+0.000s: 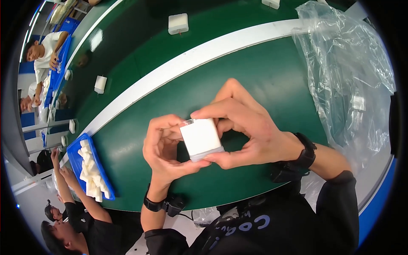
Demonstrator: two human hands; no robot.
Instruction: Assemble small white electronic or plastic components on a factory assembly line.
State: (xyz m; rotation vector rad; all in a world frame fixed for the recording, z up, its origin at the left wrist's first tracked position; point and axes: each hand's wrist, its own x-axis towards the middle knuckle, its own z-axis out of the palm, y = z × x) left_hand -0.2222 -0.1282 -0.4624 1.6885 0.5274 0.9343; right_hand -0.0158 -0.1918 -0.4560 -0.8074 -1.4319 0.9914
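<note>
A small white block-shaped piece (200, 138) with a clear strip at its top edge and a greyish band along its bottom edge is held up over the green work surface. My left hand (163, 148) grips its left side, with the thumb under the lower corner and the fingers curled behind. My right hand (248, 131) pinches it from the right, a finger at the top edge and the thumb at the bottom corner. The fingers behind the piece are partly hidden.
A blue tray (106, 180) of white blocks stands at the left. Beyond a white rail (187, 59), similar pieces (178, 24) lie on a green belt. Crumpled clear plastic (340, 72) covers the right side. Co-workers (85, 212) sit along the left.
</note>
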